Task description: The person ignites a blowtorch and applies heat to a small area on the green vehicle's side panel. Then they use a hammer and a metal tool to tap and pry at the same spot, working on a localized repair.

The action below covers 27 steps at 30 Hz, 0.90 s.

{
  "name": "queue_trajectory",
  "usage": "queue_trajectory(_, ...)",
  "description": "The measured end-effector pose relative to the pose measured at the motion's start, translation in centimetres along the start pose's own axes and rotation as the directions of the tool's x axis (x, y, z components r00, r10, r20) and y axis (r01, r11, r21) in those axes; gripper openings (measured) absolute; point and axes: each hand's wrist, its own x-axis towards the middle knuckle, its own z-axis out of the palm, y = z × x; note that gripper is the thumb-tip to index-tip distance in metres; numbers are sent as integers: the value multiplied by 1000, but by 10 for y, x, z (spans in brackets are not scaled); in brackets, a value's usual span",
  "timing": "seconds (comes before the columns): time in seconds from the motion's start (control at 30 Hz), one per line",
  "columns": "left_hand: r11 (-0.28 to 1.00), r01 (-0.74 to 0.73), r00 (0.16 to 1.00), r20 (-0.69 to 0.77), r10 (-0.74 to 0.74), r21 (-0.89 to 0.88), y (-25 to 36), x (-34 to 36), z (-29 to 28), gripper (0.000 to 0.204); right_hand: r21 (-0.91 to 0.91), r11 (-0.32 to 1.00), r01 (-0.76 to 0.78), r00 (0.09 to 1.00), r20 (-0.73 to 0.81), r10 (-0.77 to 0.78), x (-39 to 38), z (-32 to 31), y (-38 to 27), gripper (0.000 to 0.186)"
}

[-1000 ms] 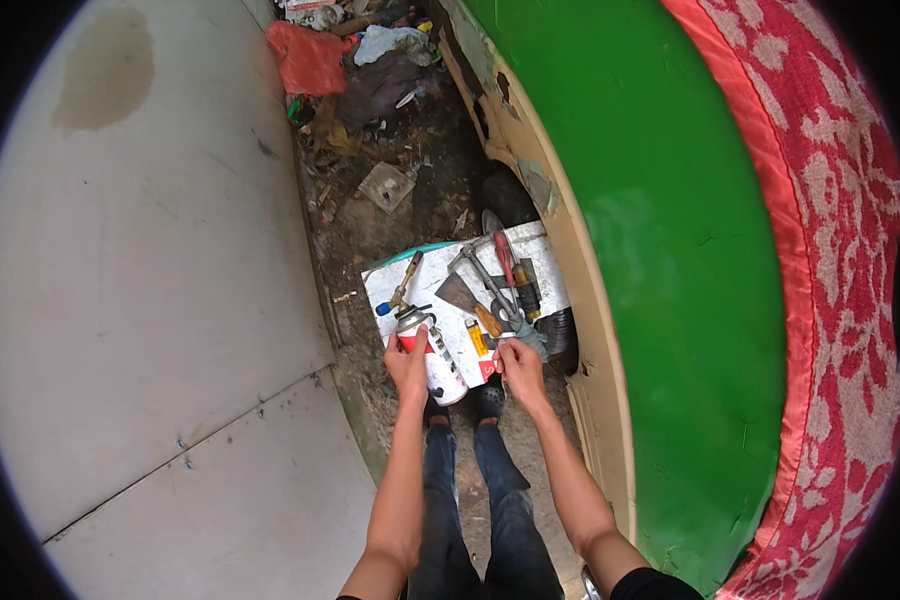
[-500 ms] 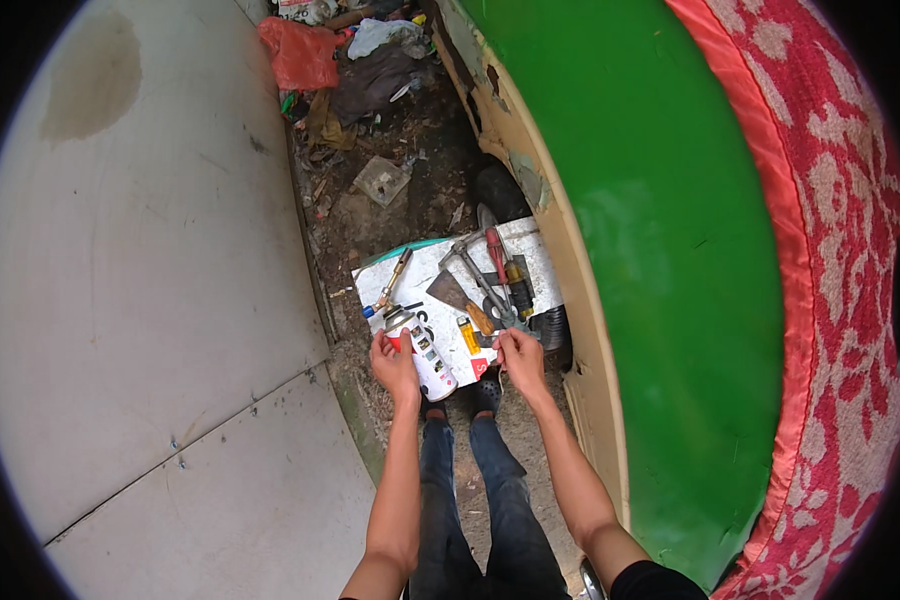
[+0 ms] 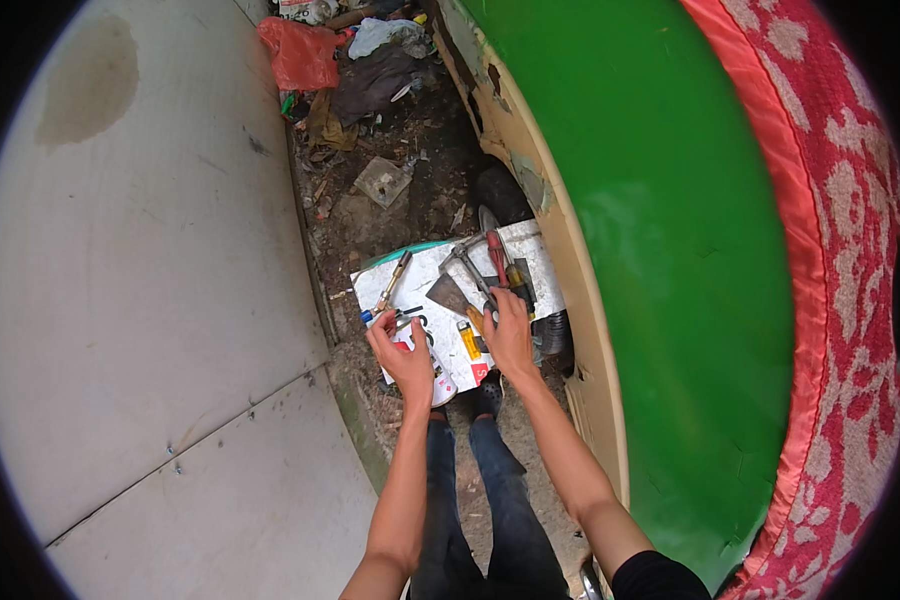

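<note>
Noted green panel [image 3: 685,300] right of white board [image 3: 427,269]. Saw left hand [image 3: 408,371] with thumb and forefinger parted; right hand [image 3: 511,340] reaching over tools. Cannot tell whether gripping, either side. Found white canister [image 3: 444,387] partly under left hand, at board's near edge; scraper [image 3: 448,293] by right fingertips; yellow lighter [image 3: 468,341] between hands.

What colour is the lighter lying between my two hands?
The lighter is mostly yellow; it shows best in the head view, the only one here.

Fisheye view from head height, downward.
</note>
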Motion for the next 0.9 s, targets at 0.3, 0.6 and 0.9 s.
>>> queue_trajectory(0.3,997,-52,996,74,56,-55,5,-1,2,28,-190,981,-37,998,37,45,24,24,3,38)
queue_trajectory(0.6,993,-5,990,141,22,-119,24,-8,-16,17,-110,994,-8,998,-64,1,2,-17,-27,29)
queue_trajectory(0.9,983,44,876,481,48,-178,19,-22,37,11,91,980,-176,962,-193,191,-58,-55,-17,28)
